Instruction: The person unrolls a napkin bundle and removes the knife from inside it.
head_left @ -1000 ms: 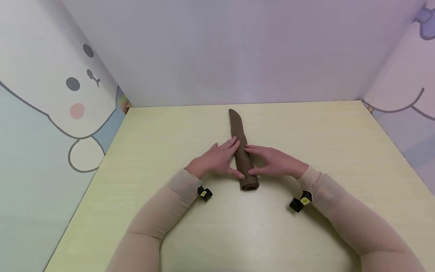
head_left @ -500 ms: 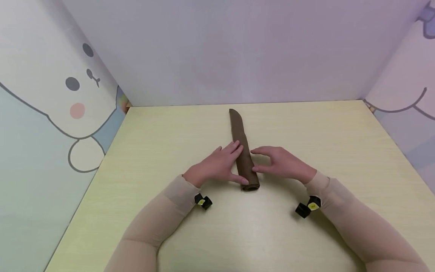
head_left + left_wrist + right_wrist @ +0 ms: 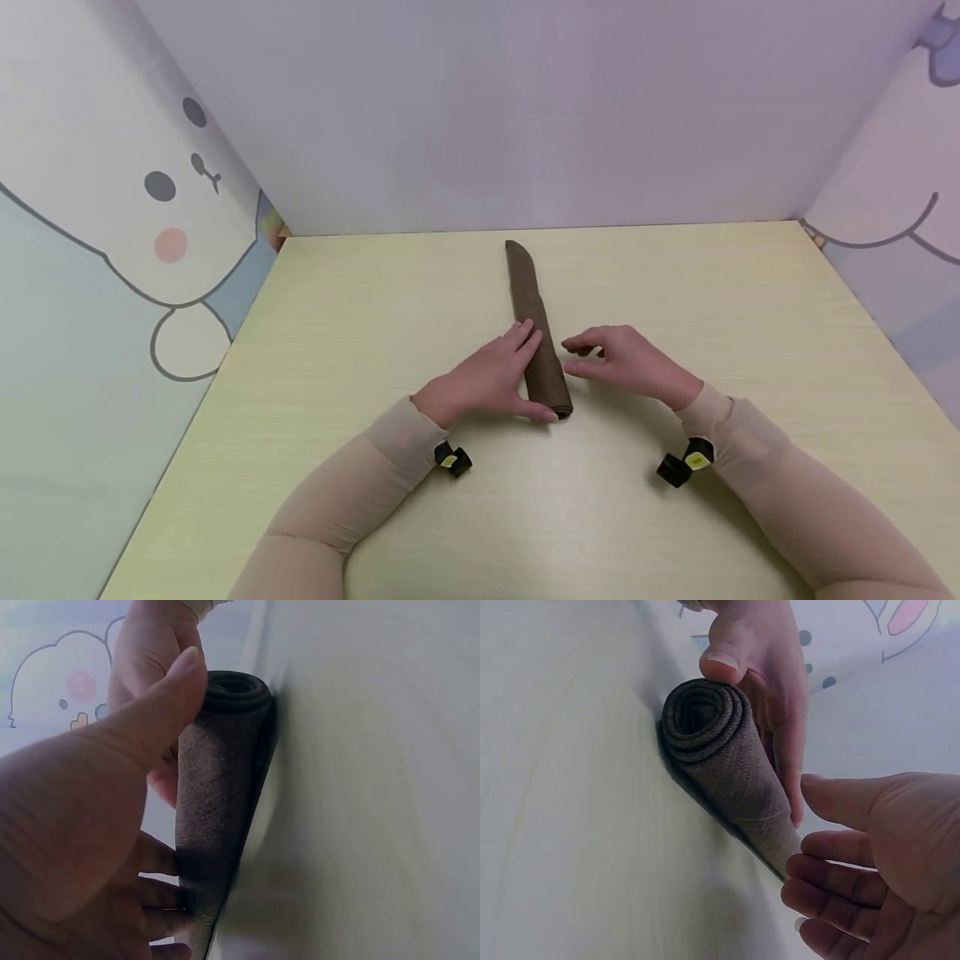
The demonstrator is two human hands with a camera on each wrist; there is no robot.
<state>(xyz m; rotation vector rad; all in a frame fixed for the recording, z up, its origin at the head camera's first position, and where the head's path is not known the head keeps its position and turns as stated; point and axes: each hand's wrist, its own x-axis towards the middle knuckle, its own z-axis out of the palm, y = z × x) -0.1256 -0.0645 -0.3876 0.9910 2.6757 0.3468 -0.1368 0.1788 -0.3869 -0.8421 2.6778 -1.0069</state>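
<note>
A brown cloth (image 3: 549,382) lies rolled into a long tube, its near end towards the person. My left hand (image 3: 486,377) rests on the roll, fingers fairly straight across its top and thumb at the near end. Layers of the spiral end show clearly in the right wrist view, where the left thumb touches the cloth (image 3: 742,776). To the right of the roll, my right hand (image 3: 633,360) holds nothing, its fingers loosely bent and a small gap from the cloth. The left wrist view shows the cloth (image 3: 217,776) beside the left fingers.
The roll lies on a pale wooden table (image 3: 360,283). A plain light wall (image 3: 525,117) rises at the table's far edge, with cartoon-printed side walls (image 3: 90,275) on both sides. Each sleeve carries a small black camera (image 3: 686,462) at the wrist.
My right hand has let go of the roll and drawn away to the right. My left hand has slid slightly towards the near end; the roll has barely moved.
</note>
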